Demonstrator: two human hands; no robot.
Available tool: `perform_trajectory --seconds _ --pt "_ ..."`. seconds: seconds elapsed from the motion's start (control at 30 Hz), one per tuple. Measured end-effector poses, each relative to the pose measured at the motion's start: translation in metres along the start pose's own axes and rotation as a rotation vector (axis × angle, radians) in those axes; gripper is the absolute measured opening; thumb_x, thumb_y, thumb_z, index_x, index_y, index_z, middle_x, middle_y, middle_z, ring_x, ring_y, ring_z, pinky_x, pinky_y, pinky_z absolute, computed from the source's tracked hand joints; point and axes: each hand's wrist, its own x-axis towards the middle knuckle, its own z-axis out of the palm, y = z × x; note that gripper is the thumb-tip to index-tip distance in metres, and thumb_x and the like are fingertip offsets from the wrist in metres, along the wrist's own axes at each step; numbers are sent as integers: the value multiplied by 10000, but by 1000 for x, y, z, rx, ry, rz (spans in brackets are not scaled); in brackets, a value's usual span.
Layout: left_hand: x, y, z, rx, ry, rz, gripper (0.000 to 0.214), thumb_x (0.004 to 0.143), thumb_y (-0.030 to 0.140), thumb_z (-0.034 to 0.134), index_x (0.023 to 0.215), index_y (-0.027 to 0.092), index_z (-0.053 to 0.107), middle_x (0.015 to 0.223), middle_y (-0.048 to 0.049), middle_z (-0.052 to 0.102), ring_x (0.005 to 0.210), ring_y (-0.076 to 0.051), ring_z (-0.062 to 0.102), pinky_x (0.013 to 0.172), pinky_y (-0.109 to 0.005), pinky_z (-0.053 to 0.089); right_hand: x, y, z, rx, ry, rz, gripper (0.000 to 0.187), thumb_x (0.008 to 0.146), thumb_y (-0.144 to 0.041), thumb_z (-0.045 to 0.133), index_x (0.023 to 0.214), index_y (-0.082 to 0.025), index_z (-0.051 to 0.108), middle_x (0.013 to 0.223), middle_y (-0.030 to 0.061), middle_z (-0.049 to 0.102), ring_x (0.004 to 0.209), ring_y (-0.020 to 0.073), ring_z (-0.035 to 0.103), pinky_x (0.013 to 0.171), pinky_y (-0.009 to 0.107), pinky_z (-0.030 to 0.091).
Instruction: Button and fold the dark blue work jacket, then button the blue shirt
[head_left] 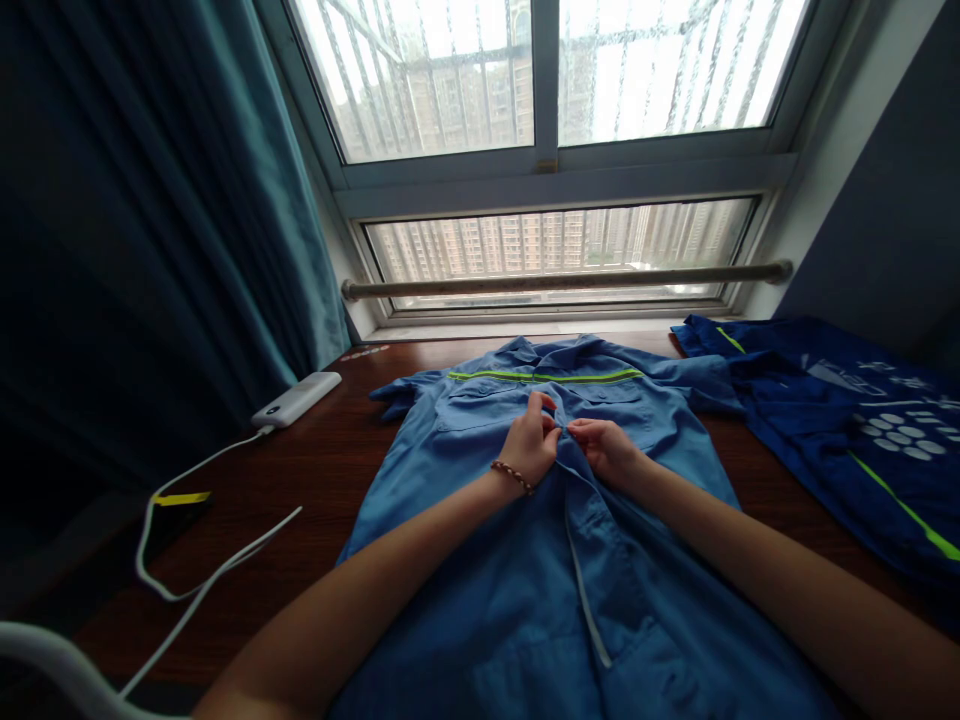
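Note:
A light blue work shirt (465,560) with a yellow-green stripe across its chest lies spread out, front side up, its collar toward the window. My left hand (529,442), with a braided bracelet at the wrist, pinches the shirt's front placket just below the stripe. Close beside it, my right hand (606,450) pinches the same placket from the other side. The fingertips of both hands almost meet there. Whatever small fastening may lie between them is hidden. Below the hands the front edges hang partly apart, and a pale strip shows along the opening.
On the right lies a dark blue garment (810,400) with white print, touching the shirt's sleeve. A white power bank (297,400) with a white cable (202,590) sits at the left on the brown wooden surface (315,470). Behind are a curtain (225,200) and a window rail (562,283).

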Motion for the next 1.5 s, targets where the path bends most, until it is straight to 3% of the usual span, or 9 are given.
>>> perform_trajectory --seconds 0.17,0.37,0.57,0.9,1.1,1.17,1.27,1.33,1.5 --pt "1 2 0 -129 -21 -23 208 725 159 539 886 204 415 574 57 518 518 -96 510 526 -196 356 -6 0 8 -158 107 -58 66 641 -192 578 605 -151 541 530 20 571 500 141 555 506 257 460" --pt "0 11 3 -138 7 -83 337 652 300 651 874 194 422 570 55 510 507 -99 501 506 -201 361 -6 11 9 -212 83 -175 207 600 -337 633 670 -169 533 526 -21 540 459 116 500 461 239 408" --pt "1 5 0 -72 23 -100 375 572 166 669 870 179 442 550 75 454 487 -77 449 487 -188 336 -6 12 11 -257 142 -254 265 623 -407 622 679 -180 497 493 -72 425 394 61 368 394 195 296" --pt "7 -1 -1 -373 -71 -283 384 535 44 600 863 161 438 578 92 446 382 -18 379 379 -146 258 -6 12 11 -382 122 -258 374 640 -530 587 712 -182 472 576 -38 475 482 93 456 458 221 385" --pt "9 -4 0 -386 -97 -291 370 555 68 615 870 161 444 593 84 477 379 -29 427 377 -148 310 -2 7 8 -413 134 -200 354 650 -519 567 693 -184 463 551 -41 457 467 93 445 458 229 385" --pt "10 -10 1 -324 -56 -280 360 554 90 639 857 156 456 598 71 496 415 -45 464 404 -157 340 -1 3 9 -551 196 -256 333 681 -512 529 695 -185 471 544 -38 467 459 100 448 444 230 373" --pt "13 -25 3 -237 -5 -272 367 533 114 681 838 143 477 598 49 525 497 -75 515 473 -178 387 -8 -3 14 -907 299 -449 258 735 -441 490 688 -187 492 548 -20 508 472 114 472 461 235 359" --pt "15 -37 6 -202 21 -283 356 536 126 687 828 139 484 595 37 539 539 -95 537 508 -195 407 -17 -4 21 -1156 299 -515 215 754 -396 480 689 -193 508 565 0 543 509 132 504 491 242 350" --pt "17 -60 11 -73 72 -173 314 573 197 688 840 153 527 635 18 579 591 -112 561 564 -215 428 -39 8 34 -1590 137 -372 134 634 -289 600 615 -199 501 611 33 574 582 170 529 490 247 288"
